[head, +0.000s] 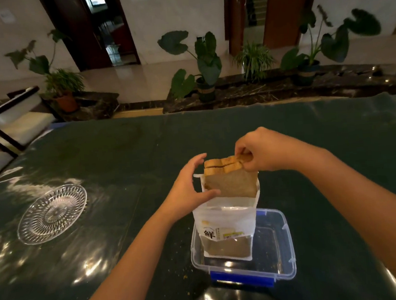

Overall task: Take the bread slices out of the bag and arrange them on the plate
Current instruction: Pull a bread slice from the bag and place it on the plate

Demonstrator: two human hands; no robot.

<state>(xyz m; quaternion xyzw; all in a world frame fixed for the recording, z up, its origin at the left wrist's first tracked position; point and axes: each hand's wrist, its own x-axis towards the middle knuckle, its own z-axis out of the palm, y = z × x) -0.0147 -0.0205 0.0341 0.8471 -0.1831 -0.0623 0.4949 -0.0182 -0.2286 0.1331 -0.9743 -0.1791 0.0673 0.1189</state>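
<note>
A white bread bag (227, 221) stands upright inside a clear plastic box (282, 245) near the table's front edge. Brown bread slices (230, 180) stick halfway out of the bag's open top. My right hand (261, 151) pinches the top right corner of the slices. My left hand (190, 188) grips the bag's upper left edge, thumb across the front. A clear cut-glass plate (51, 214) lies on the table to the left, with nothing on it, well apart from both hands.
The table has a dark green glossy cover (125, 151) with crumbs near the box. The box has blue latches. Chairs stand at the far left, and potted plants line a ledge beyond the table's far edge.
</note>
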